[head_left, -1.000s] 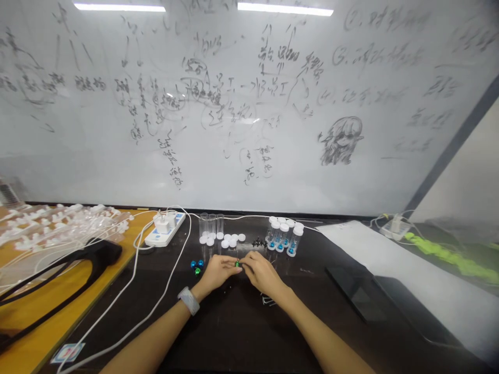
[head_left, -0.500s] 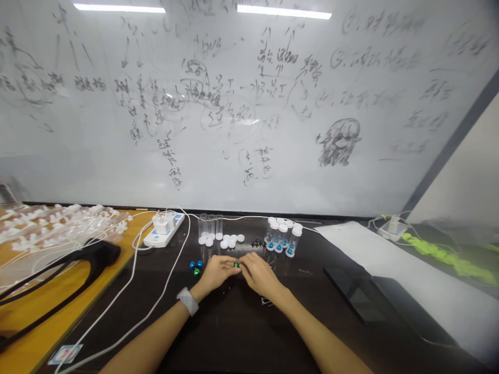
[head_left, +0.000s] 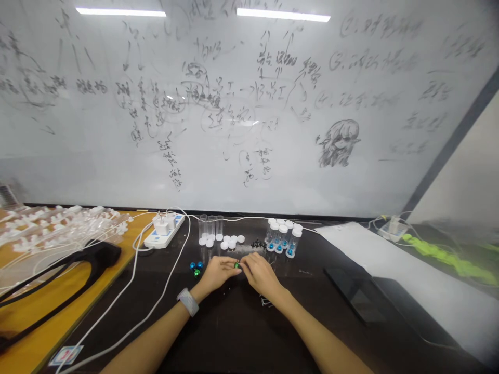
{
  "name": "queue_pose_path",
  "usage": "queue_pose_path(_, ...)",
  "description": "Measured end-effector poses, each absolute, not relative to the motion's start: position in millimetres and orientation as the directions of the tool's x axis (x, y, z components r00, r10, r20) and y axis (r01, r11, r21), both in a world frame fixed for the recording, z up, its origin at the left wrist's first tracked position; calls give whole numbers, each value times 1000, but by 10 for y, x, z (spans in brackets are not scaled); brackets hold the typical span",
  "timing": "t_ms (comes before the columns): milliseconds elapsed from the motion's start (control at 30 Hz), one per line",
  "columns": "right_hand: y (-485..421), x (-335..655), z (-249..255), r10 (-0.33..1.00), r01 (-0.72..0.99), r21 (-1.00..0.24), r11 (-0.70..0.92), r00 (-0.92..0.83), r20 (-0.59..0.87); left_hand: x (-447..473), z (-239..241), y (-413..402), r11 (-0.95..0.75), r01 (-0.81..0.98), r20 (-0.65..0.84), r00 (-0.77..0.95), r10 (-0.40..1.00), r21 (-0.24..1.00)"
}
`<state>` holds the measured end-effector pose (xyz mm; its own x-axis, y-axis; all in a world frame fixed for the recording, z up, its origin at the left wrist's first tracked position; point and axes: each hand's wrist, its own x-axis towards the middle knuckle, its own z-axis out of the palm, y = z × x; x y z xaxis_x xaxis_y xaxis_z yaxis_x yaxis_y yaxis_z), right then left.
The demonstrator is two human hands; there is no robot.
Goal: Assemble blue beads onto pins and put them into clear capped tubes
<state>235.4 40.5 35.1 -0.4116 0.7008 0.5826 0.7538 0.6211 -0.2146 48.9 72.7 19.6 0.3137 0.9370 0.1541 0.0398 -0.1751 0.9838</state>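
Note:
A small shiny green bell (head_left: 236, 265) is pinched between the thumb and fingertips of my left hand (head_left: 216, 272). Right against it are the closed fingertips of my right hand (head_left: 258, 271); whatever they pinch is too small or hidden. Left of my hands lie two blue bells (head_left: 196, 265) and another green bell (head_left: 196, 273). Beyond my right hand are several small black parts (head_left: 258, 243) and several capped clear tubes (head_left: 282, 239) with blue bells inside. Thin metal pieces (head_left: 267, 302) lie partly under my right wrist.
Clear empty tubes (head_left: 211, 226) stand at the back beside several white caps (head_left: 230, 241). A power strip (head_left: 164, 231) and white cables (head_left: 171, 275) lie to the left. Dark flat devices (head_left: 353, 295) and white paper (head_left: 390, 259) are on the right. Behind rises a whiteboard (head_left: 234, 171).
Both hands stay together around the green bell, with only slight finger movement. The view has shifted a little; nothing else has visibly moved.

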Motion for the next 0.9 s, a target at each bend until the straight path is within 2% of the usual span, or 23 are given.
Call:
queue_pose_path(133, 394, 2350, 350, 691, 736, -216, 642, -434, 577, 475, 173, 750, -176, 24, 161, 309, 937, 984)
queue_pose_path(367, 410, 2358, 345, 751, 736, -333, 590, -348, 561, 464, 179, 755, -188, 34, 166, 332, 929, 982)
queue_pose_path(667, 411, 2330, 324, 702, 773, -188, 606, -409, 583, 473, 143, 770, -157, 5, 147, 323, 935, 988)
queue_pose_path(767, 406, 2336, 316, 690, 744, -199, 638, -437, 577, 463, 150, 767, -165, 9, 152, 334, 930, 986)
queue_pose_path(900, 406, 2355, 307, 719, 722, -282, 632, -410, 561, 451, 149, 772, -172, 21, 154, 340, 928, 985)
